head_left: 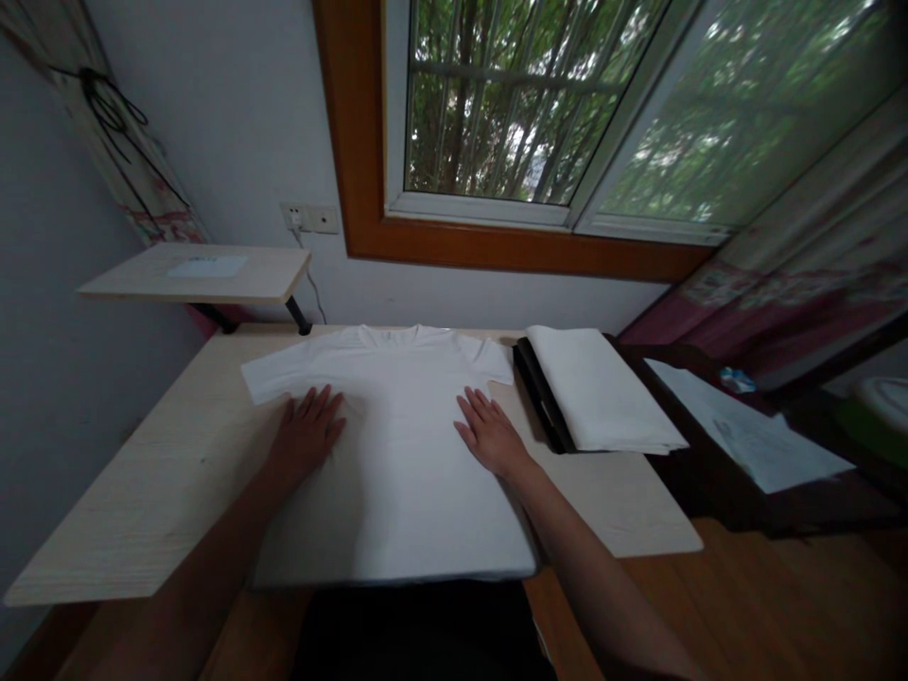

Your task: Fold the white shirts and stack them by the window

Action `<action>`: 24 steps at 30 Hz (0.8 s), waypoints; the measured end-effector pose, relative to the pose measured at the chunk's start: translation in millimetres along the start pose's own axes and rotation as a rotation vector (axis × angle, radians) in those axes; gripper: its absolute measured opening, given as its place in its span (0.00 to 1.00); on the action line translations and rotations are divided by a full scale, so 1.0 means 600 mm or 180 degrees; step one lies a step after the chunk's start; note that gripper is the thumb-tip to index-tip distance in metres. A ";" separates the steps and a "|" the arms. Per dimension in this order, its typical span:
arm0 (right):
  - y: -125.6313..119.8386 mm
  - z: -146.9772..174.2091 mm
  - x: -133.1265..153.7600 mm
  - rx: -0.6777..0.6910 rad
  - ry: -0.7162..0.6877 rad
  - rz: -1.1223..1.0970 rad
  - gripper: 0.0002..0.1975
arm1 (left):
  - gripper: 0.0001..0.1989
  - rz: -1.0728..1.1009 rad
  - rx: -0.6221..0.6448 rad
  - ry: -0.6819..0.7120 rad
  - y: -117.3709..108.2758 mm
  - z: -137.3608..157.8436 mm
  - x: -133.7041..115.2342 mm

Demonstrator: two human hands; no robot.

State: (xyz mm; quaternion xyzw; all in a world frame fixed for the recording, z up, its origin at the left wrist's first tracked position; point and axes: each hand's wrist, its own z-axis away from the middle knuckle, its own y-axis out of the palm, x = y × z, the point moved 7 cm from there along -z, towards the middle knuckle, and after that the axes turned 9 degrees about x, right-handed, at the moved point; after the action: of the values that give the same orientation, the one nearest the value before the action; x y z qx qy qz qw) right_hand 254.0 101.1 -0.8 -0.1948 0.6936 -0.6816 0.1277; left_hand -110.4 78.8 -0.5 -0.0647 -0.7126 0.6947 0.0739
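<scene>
A white short-sleeved T-shirt (415,473) lies spread on the wooden desk (156,473), its collar toward the wall and its hem at the front edge. My left hand (306,437) rests flat on the shirt's left side below the sleeve, fingers stretched out. On the right side, just below the other sleeve, my right hand (491,433) also lies flat with its fingers apart. Neither hand grips the cloth.
A white and black folded stack (602,388) sits on the desk right of the shirt. A small raised shelf (262,274) stands at the back left, with a paper on it. Further right, a dark surface (681,482) holds a white sheet (744,426). The window is behind.
</scene>
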 end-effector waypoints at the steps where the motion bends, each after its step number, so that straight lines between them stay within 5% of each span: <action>1: 0.000 0.000 -0.002 -0.0008 0.0030 0.0013 0.29 | 0.29 0.0007 0.0012 -0.0004 -0.001 -0.007 0.000; 13: 0.003 -0.009 -0.041 0.0042 0.0237 0.0011 0.30 | 0.29 0.0069 0.0042 0.0063 -0.008 -0.064 -0.015; 24: 0.006 -0.064 -0.047 0.0318 0.0284 0.0125 0.32 | 0.30 0.0007 0.0165 -0.0091 0.003 -0.104 0.020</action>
State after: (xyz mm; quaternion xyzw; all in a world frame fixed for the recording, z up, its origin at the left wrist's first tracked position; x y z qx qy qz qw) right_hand 261.6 147.9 -5.3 -0.1439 0.6674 -0.7208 0.1196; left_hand -110.2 142.1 -0.8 -0.0536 -0.6953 0.7138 0.0645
